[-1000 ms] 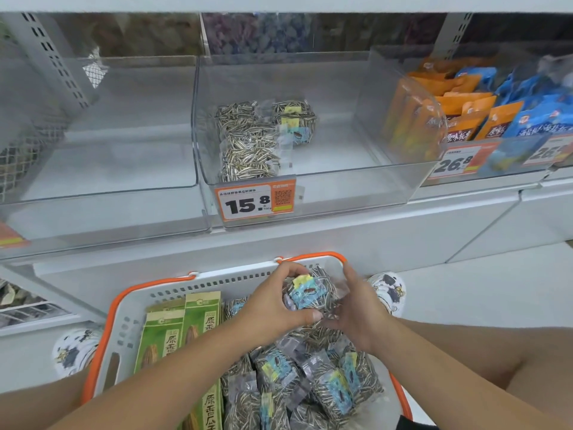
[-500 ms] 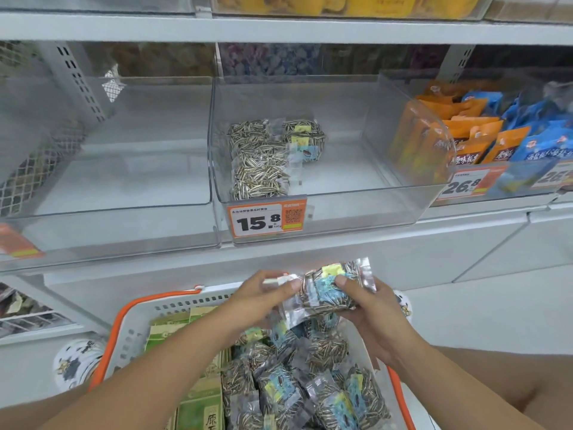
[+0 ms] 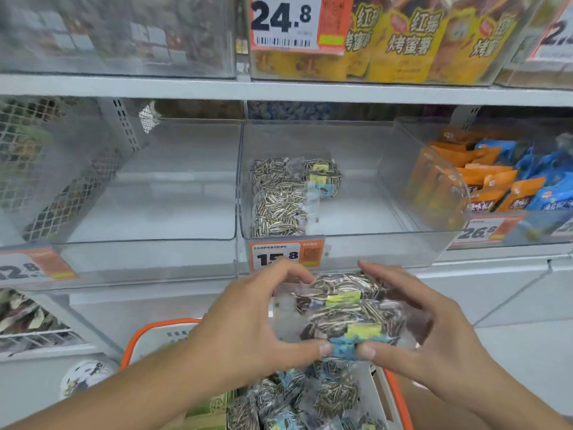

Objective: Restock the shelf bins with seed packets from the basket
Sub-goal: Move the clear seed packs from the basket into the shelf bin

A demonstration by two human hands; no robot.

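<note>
Both hands hold a small stack of clear sunflower seed packets (image 3: pixel 347 308) in the air, just below the front lip of the middle clear bin (image 3: pixel 356 243). My left hand (image 3: pixel 257 318) grips the stack's left side, my right hand (image 3: pixel 424 324) its right side, thumbs meeting at the blue label. A few seed packets in the bin (image 3: pixel 285 197) lie at its left. Below, the white basket with an orange rim (image 3: pixel 155 333) holds several more seed packets (image 3: pixel 313 398) and green packets (image 3: pixel 214 411).
The left clear bin (image 3: pixel 148 193) holds nothing. The right bin (image 3: pixel 508 184) carries orange and blue snack bags. Above, a shelf board (image 3: pixel 279 90) supports bins of yellow bags (image 3: pixel 412 35). Price tags hang on the bin fronts. Grey floor (image 3: pixel 527 346) lies to the right.
Both hands lifted the seed packets up out of the basket to just below the middle bin's front. My view tilted upward, bringing the upper shelf into sight.
</note>
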